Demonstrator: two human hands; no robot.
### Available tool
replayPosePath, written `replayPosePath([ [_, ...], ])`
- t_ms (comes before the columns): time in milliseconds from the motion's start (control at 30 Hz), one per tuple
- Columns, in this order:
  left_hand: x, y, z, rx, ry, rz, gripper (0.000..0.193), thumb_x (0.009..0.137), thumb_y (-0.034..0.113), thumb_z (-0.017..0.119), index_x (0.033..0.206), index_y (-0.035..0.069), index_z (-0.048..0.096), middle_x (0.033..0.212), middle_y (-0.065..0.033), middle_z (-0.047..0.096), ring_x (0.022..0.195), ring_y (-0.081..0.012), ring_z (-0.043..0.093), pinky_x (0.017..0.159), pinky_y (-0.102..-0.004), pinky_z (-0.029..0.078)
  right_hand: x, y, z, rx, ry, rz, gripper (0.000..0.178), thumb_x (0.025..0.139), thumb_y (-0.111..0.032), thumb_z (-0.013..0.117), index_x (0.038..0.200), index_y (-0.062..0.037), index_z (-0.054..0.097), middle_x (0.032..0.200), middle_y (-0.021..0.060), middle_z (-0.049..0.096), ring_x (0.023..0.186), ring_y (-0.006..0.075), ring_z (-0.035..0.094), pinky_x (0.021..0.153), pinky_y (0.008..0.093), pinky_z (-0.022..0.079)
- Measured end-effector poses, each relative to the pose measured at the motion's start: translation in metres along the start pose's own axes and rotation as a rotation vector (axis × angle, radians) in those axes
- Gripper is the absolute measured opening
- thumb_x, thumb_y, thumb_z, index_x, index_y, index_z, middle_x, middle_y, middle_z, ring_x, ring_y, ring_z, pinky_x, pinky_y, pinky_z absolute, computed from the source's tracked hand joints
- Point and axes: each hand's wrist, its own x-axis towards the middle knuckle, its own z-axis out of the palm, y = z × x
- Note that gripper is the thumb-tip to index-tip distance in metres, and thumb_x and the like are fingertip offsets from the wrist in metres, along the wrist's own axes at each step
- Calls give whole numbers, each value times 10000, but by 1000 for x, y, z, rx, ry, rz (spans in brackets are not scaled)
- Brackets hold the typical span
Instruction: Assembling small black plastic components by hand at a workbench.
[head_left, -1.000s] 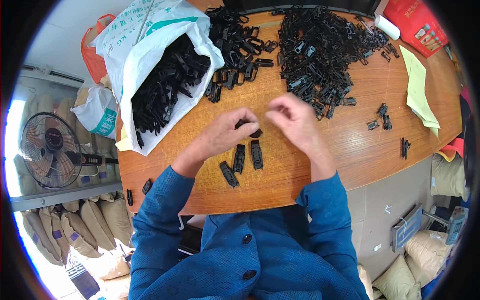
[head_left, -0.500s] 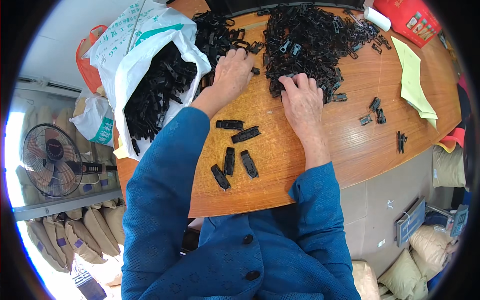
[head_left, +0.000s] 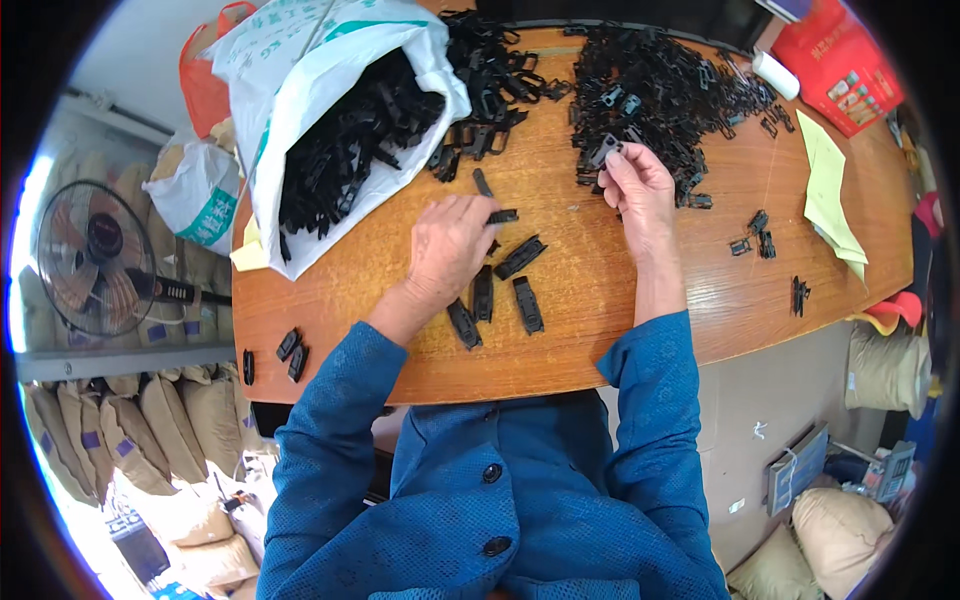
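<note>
My left hand (head_left: 448, 243) lies on the wooden table (head_left: 600, 330), its fingertips pinching a small black plastic clip part (head_left: 503, 215). Another loose black part (head_left: 483, 183) lies just beyond it. My right hand (head_left: 640, 188) is raised at the near edge of the large pile of black clip parts (head_left: 655, 85), fingers closed on one black buckle part (head_left: 606, 152). Several finished black clips (head_left: 525, 303) lie in a small group between my hands, close to my body.
A white plastic bag (head_left: 300, 70) full of black parts lies open at the far left, a second heap (head_left: 490, 65) beside it. Yellow paper (head_left: 830, 190), a red bag (head_left: 835, 60) and stray clips (head_left: 757, 235) sit right. A fan (head_left: 95, 250) stands left.
Both hands have drawn back from the piles toward me, each with a black part in its fingers. The group of clips near me has not moved.
</note>
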Motion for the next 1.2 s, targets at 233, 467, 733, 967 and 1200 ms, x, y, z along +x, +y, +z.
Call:
replayPosePath([
  [233,-6,2,-9,-872,-11,-568,173,897,122,579,1021,33,498,925,-121,650,739,-208,647,618,-300,513,-16,11,28,219,-199,75,56,882,-65,612,933,-73,593,839,28,635,669,87,574,523,190,441],
  [467,-14,6,-11,-1565,-16,-784,216,948,181,532,1109,37,534,990,-106,648,794,-154,664,649,-224,544,-32,19,46,14,-237,65,87,895,-87,600,972,-50,591,862,33,645,704,95,611,550,201,466],
  [733,-9,12,-10,-1569,-57,-772,240,955,188,517,1117,19,570,969,-104,664,784,-140,662,637,-210,537,-44,16,60,-239,-298,-43,90,884,-57,608,961,-22,635,804,15,643,686,62,598,567,191,472],
  [967,-4,19,-5,-1252,-7,-688,217,963,148,498,1102,18,601,873,-53,661,697,-99,637,597,-190,503,-46,17,62,-281,-317,-77,81,880,-48,611,955,-22,627,767,-1,613,664,62,582,576,195,476],
  [1200,-3,14,-7,-1079,62,-624,231,963,121,483,1131,11,597,846,-38,655,684,-87,623,576,-199,490,-48,16,64,-286,-318,-77,82,892,-32,586,967,-15,612,799,0,609,704,63,583,617,203,488],
])
